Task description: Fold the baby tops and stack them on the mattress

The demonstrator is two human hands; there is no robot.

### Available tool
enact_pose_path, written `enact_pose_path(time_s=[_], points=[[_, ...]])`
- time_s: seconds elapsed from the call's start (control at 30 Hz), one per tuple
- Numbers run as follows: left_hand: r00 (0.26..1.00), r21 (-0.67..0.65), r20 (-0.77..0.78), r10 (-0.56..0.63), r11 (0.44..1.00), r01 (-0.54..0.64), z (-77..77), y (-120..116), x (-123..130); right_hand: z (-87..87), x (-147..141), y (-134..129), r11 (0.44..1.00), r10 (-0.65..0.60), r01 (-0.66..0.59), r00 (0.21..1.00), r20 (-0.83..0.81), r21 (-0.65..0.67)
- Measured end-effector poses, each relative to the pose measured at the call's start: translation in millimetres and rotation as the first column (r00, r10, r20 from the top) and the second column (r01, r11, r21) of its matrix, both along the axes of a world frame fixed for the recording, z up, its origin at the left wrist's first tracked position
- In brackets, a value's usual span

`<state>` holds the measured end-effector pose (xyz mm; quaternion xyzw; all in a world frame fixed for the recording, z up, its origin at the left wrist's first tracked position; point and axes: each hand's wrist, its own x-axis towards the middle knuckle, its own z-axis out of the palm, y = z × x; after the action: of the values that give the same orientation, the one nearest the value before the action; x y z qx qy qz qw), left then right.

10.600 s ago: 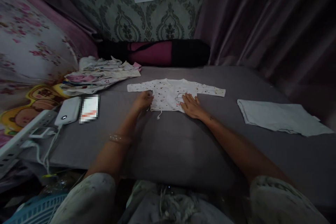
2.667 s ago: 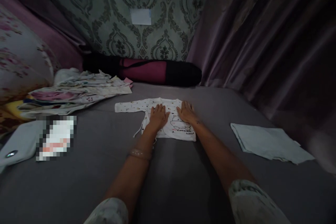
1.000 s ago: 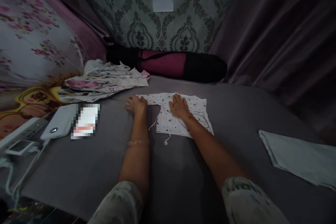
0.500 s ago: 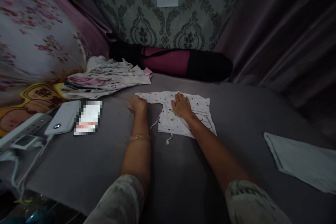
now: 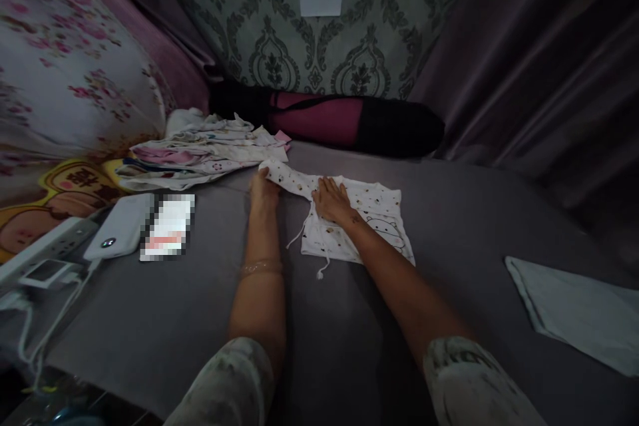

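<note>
A small white baby shirt (image 5: 372,203) with a scattered print, a cartoon animal face and tie strings lies on the grey bed sheet (image 5: 464,226). Its left sleeve stretches out sideways, the cuff end lifted a little off the sheet. At that cuff, my left hand (image 5: 264,185) is closed on the sleeve. My right hand (image 5: 332,201) lies flat over the shirt's chest near the sleeve's shoulder, fingers spread and palm down. Part of the front is hidden beneath my right hand and forearm. Two strings hang loose toward me from the shirt's left side.
Behind my left hand lies a pile of clothes (image 5: 200,146). To the left are a white power bank (image 5: 120,226), a blurred flat item (image 5: 168,226) and a power strip (image 5: 44,249). A long black and pink bag (image 5: 319,120) lines the wall; folded pale cloth (image 5: 574,313) sits right.
My left hand has moved slightly away from me, raising the sleeve's cuff end and angling it backward. My right hand has slid a little left across the shirt.
</note>
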<state>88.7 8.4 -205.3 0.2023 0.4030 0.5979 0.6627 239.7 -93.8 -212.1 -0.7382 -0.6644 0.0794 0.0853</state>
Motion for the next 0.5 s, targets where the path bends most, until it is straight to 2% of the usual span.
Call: enact_pose_path(time_s=[0.07,0.23,0.37,0.5], points=[[0.993,-0.036,0.119,-0.009,0.999,0.014,7.0,-4,0,-3.1,-2,0,1.0,-0.021,0.021,1.0,0.002,0.007],[0.96,0.08,0.271,-0.065,0.996,0.045,14.4,-10,1,-3.5,-2,0,0.999,-0.034,0.034,0.999,0.026,-0.003],[0.964,0.168,0.23,-0.132,0.981,0.094,18.1,-12,8,5.2,-4,4,0.992,-0.05,0.052,0.998,0.024,-0.111],[0.972,0.215,0.159,-0.171,0.967,0.135,24.0,-16,24,21.6,-5,13,0.976,-0.049,0.053,0.999,0.021,-0.21]])
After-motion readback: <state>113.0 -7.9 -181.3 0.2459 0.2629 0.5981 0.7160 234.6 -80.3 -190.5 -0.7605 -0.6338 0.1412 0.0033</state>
